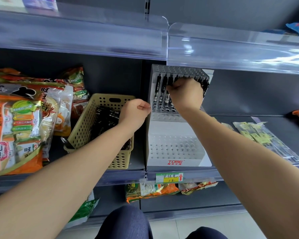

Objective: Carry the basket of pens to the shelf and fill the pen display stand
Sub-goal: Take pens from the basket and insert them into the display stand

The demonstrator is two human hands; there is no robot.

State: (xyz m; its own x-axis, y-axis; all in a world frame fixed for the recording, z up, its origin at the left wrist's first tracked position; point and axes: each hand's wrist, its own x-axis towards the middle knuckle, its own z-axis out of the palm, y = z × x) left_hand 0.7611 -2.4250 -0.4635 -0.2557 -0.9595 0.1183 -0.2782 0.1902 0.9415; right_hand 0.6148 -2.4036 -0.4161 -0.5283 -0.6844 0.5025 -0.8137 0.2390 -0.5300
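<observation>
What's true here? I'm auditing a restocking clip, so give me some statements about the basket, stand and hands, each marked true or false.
1. The basket stands on the shelf left of the pen display stand. True.
2. The stand's bottom tier is full. False: its holes are empty; pens stand only in the top tier.
3. The right hand grips pens at the top tier. True.
4. The basket is empty. False: loose pens lie in it.
5. The left hand holds the basket's handle. False: it is at the stand's left edge.
</observation>
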